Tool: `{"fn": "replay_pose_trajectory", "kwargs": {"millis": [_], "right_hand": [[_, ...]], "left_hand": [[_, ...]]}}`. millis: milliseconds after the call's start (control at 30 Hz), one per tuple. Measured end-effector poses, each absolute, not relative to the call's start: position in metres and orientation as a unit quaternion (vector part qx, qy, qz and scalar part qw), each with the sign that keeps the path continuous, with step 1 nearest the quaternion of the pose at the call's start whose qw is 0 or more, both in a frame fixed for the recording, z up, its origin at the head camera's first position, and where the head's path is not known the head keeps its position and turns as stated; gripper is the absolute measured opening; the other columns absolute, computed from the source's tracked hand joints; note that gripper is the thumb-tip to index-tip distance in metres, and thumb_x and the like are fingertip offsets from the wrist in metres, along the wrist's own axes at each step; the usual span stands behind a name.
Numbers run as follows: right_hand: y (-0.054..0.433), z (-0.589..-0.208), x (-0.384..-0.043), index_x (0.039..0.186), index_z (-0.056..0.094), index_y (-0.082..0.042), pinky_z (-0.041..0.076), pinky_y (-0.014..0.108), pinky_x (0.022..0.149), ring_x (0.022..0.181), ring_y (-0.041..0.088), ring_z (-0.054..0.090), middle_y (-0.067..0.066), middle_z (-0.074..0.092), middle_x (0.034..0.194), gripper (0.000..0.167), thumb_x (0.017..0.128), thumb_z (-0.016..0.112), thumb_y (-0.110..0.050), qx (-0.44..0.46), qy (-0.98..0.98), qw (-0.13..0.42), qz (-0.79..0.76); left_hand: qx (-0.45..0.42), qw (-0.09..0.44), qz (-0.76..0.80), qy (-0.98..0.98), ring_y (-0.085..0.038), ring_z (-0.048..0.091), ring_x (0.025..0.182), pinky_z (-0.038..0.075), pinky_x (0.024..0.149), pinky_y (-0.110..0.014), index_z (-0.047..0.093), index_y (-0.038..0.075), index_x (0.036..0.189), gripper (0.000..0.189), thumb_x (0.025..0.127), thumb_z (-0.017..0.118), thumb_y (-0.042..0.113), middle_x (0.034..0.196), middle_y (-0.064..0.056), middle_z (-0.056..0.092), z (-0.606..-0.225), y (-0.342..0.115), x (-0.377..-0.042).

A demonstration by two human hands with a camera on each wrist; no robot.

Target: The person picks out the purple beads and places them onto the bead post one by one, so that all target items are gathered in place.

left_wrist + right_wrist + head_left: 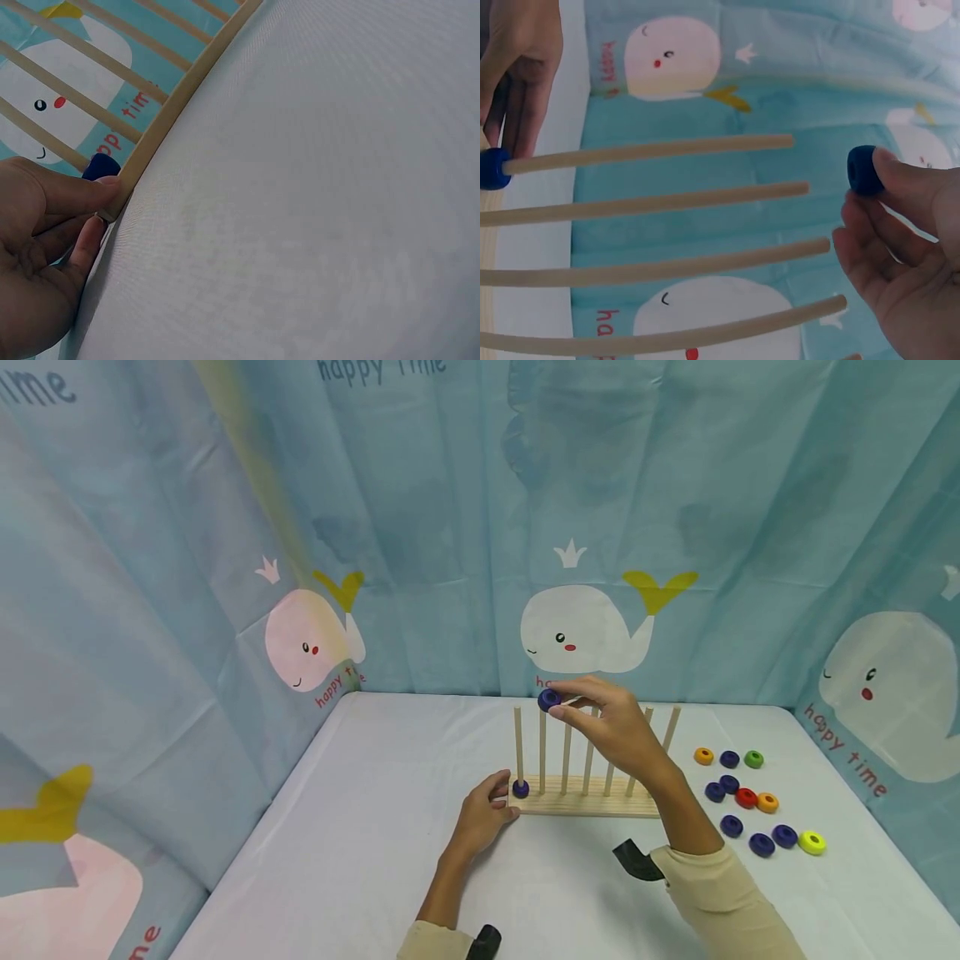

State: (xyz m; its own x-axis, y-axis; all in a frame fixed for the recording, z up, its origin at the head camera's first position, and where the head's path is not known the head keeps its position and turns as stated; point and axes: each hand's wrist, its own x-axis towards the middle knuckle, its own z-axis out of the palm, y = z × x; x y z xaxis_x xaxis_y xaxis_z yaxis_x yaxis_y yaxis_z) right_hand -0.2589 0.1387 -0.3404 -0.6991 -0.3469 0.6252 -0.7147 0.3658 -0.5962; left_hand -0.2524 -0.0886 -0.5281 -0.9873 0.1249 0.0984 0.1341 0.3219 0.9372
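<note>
A wooden peg rack (585,807) stands on the white table, its row of thin pegs (637,201) upright. One dark blue bead (521,789) sits at the foot of the leftmost peg. My left hand (482,814) grips the rack's left end, thumb and fingers pinching the base's corner (120,199). Between thumb and fingertips, my right hand (611,722) pinches another dark blue bead (865,171). That bead is up by the second peg's top in the head view; the right wrist view shows it just beyond the peg tips, a gap between.
Loose beads lie on the table right of the rack: several blue, among them one blue bead (731,826), plus a red bead (746,799), a green bead (754,759), a yellow bead (812,842) and two orange ones. A whale-print curtain (450,527) hangs behind the table.
</note>
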Motion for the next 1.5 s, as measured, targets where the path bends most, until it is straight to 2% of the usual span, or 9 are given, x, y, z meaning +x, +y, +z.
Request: {"fn": "replay_pose_trajectory", "kwargs": {"millis": [333, 400, 533, 633, 1067, 1333, 1500], "right_hand": [[0.123, -0.343, -0.265, 0.121, 0.069, -0.016, 0.048, 0.028, 0.068, 0.092, 0.012, 0.056, -0.006, 0.065, 0.117, 0.033, 0.090, 0.071, -0.025, 0.337, -0.811, 0.202, 0.434], [0.120, -0.345, -0.265, 0.121, 0.069, -0.016, 0.050, 0.030, 0.072, 0.097, 0.012, 0.057, -0.006, 0.065, 0.118, 0.033, 0.090, 0.071, -0.025, 0.336, -0.813, 0.197, 0.433], [0.116, -0.347, -0.266, 0.122, 0.069, -0.015, 0.052, 0.036, 0.090, 0.113, 0.013, 0.057, -0.005, 0.063, 0.122, 0.033, 0.090, 0.071, -0.025, 0.331, -0.817, 0.184, 0.434], [0.114, -0.348, -0.267, 0.122, 0.068, -0.014, 0.050, 0.039, 0.095, 0.116, 0.013, 0.056, -0.003, 0.063, 0.122, 0.034, 0.090, 0.071, -0.024, 0.332, -0.819, 0.184, 0.430], [0.105, -0.349, -0.269, 0.122, 0.068, -0.011, 0.053, 0.035, 0.086, 0.109, 0.012, 0.058, -0.003, 0.065, 0.116, 0.034, 0.090, 0.071, -0.021, 0.339, -0.824, 0.190, 0.411], [0.103, -0.349, -0.270, 0.123, 0.067, -0.009, 0.054, 0.038, 0.081, 0.101, 0.023, 0.061, 0.000, 0.065, 0.117, 0.034, 0.091, 0.069, -0.022, 0.332, -0.829, 0.190, 0.408], [0.102, -0.350, -0.273, 0.123, 0.067, -0.010, 0.054, 0.037, 0.082, 0.100, 0.020, 0.061, 0.000, 0.065, 0.117, 0.035, 0.091, 0.070, -0.023, 0.326, -0.832, 0.184, 0.410]], "left_hand": [[-0.075, 0.001, -0.578, -0.812, -0.025, 0.059, 0.111, 0.052, 0.092, -0.030, 0.050, 0.009, 0.141, 0.065, 0.081, 0.074, 0.002, 0.125, -0.011, 0.059, -0.526, -0.088, -0.252], [-0.073, 0.000, -0.579, -0.812, -0.024, 0.059, 0.111, 0.052, 0.092, -0.030, 0.049, 0.009, 0.142, 0.066, 0.081, 0.074, 0.002, 0.124, -0.011, 0.060, -0.525, -0.088, -0.251], [-0.069, -0.003, -0.579, -0.813, -0.023, 0.060, 0.110, 0.052, 0.092, -0.030, 0.050, 0.009, 0.142, 0.066, 0.081, 0.074, 0.001, 0.123, -0.009, 0.060, -0.525, -0.088, -0.251], [-0.072, -0.002, -0.581, -0.811, -0.023, 0.060, 0.110, 0.052, 0.092, -0.030, 0.050, 0.009, 0.142, 0.066, 0.081, 0.074, 0.001, 0.124, -0.010, 0.060, -0.526, -0.087, -0.251], [-0.071, -0.003, -0.573, -0.817, -0.021, 0.059, 0.112, 0.051, 0.094, -0.031, 0.049, 0.010, 0.142, 0.065, 0.082, 0.073, 0.004, 0.127, -0.007, 0.059, -0.525, -0.088, -0.249], [-0.070, -0.004, -0.573, -0.816, -0.021, 0.059, 0.112, 0.051, 0.094, -0.032, 0.049, 0.009, 0.142, 0.065, 0.082, 0.073, 0.004, 0.126, -0.007, 0.060, -0.525, -0.089, -0.250], [-0.065, -0.005, -0.573, -0.817, -0.019, 0.058, 0.112, 0.050, 0.094, -0.030, 0.048, 0.010, 0.143, 0.065, 0.083, 0.072, 0.004, 0.126, -0.005, 0.060, -0.525, -0.087, -0.249]]}}
